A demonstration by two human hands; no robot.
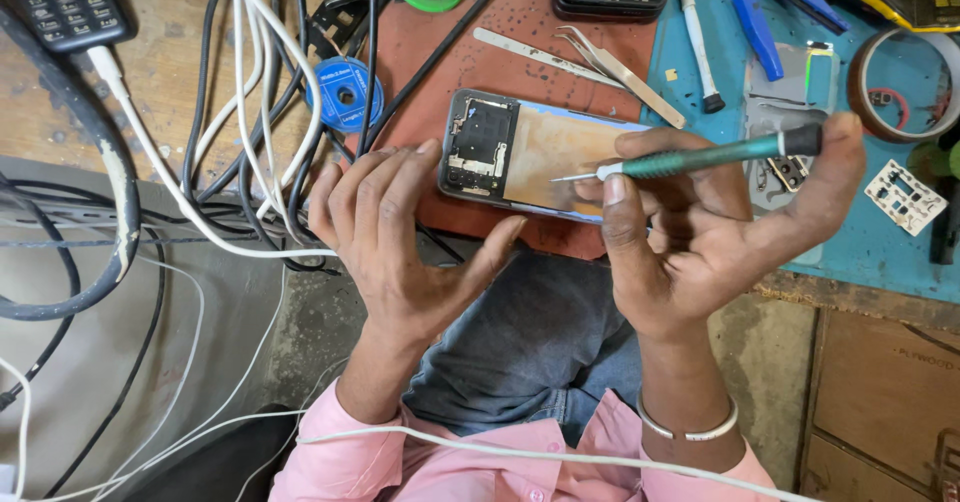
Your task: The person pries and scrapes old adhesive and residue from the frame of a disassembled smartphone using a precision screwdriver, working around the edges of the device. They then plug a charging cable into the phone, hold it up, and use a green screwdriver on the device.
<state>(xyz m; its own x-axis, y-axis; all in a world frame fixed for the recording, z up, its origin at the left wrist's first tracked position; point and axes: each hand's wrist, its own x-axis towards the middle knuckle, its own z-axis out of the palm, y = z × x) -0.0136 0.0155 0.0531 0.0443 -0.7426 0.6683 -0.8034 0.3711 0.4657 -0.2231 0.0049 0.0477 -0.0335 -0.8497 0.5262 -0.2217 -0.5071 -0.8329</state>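
Note:
An opened smartphone [530,152] lies back-up on a reddish-brown mat [500,32], its internal frame and copper-toned panel exposed. My right hand [700,232] grips a green-handled screwdriver [700,157], its thin tip pointing left over the phone's middle. My left hand [400,232] hovers just below the phone's left end, fingers spread, palm up, holding nothing.
Tweezers [610,67] and a metal pry strip [530,52] lie behind the phone. A blue mat [870,242] at right carries blue-handled pliers [755,17], a tape roll [900,82] and small parts. Tangled white and black cables [250,112], a blue spool [345,94] and a keypad phone [65,2] crowd the left.

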